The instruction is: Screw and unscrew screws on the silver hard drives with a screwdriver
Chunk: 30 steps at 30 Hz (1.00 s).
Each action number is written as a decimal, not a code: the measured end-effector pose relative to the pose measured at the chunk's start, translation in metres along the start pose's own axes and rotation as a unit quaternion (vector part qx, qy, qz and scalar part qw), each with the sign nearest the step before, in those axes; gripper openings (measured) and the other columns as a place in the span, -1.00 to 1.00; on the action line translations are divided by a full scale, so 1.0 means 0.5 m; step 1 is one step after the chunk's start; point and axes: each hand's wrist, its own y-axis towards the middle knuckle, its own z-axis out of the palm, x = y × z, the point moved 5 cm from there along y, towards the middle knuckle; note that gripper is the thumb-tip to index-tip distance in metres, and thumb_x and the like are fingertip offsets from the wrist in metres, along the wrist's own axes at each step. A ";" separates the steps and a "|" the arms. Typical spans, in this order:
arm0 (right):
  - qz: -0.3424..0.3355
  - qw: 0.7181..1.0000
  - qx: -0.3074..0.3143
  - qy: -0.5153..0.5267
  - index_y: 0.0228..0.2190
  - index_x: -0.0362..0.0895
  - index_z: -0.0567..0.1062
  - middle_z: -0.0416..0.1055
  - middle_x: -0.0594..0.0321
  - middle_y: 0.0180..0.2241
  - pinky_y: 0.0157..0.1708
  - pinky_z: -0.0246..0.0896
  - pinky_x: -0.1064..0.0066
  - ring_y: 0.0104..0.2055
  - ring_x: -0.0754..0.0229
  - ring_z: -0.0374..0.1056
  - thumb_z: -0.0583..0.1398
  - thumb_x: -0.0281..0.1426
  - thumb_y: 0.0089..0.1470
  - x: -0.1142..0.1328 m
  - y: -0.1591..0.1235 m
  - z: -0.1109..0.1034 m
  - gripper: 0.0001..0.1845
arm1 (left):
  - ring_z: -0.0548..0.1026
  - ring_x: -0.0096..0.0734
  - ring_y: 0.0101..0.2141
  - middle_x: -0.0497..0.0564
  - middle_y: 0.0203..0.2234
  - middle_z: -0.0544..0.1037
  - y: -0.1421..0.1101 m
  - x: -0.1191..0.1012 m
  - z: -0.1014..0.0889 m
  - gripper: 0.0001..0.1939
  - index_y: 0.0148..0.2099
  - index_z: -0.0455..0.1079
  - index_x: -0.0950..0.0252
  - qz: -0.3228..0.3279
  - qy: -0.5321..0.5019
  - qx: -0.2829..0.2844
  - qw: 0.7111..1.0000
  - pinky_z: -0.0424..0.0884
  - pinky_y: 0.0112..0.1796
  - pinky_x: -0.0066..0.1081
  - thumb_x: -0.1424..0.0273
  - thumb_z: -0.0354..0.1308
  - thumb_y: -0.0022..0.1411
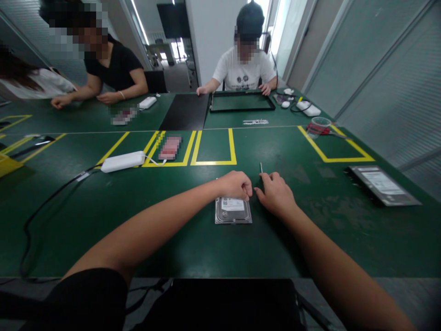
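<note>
A silver hard drive [233, 212] with a white label lies flat on the green table [206, 239] in front of me. My left hand [236, 184] rests curled on the drive's far edge, fingers closed against it. My right hand [275, 193] is just right of the drive, fingers pinched around a thin screwdriver [261, 168] whose tip sticks up past them. The two hands nearly touch at the drive's far right corner.
Yellow tape boxes [213, 147] mark the table beyond my hands. A white power adapter [123, 161] with its cable lies to the left, a flat black device [382, 185] to the right, and a clear plastic cup [319, 126] further back. Other people sit across the table, one at a black frame [241, 101].
</note>
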 end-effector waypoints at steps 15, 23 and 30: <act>0.047 0.998 -0.028 -0.021 -0.10 -0.14 0.34 0.46 0.00 -0.22 -0.36 0.23 0.25 -0.24 -0.04 0.44 0.01 -0.27 0.20 -0.009 -0.010 -0.052 -0.70 | 0.50 -0.24 -0.30 0.11 -0.34 0.53 -0.154 -0.068 0.081 -0.77 -0.25 0.44 0.37 0.128 0.322 -0.210 0.914 0.43 -0.25 -0.27 0.33 0.04 0.35; 0.005 0.934 -0.239 0.267 -0.31 -0.14 0.45 0.42 0.21 -0.40 -0.34 0.24 0.33 -0.39 0.20 0.32 0.21 -0.22 0.06 -0.043 -0.016 -0.120 -0.76 | 0.49 -0.16 -0.29 0.11 -0.37 0.49 -0.169 -0.074 0.142 -0.78 -0.25 0.40 0.36 0.115 0.349 -0.288 0.884 0.42 -0.31 -0.24 0.30 0.05 0.32; 0.011 0.804 -0.270 0.529 -0.24 -0.12 0.45 0.37 0.33 -0.44 -0.40 0.29 0.43 -0.47 0.33 0.29 0.21 -0.22 0.11 -0.037 -0.032 -0.156 -0.76 | 0.47 -0.22 -0.33 0.08 -0.41 0.46 -0.169 -0.071 0.139 -0.75 -0.30 0.38 0.34 0.117 0.338 -0.307 0.882 0.37 -0.33 -0.28 0.25 0.05 0.31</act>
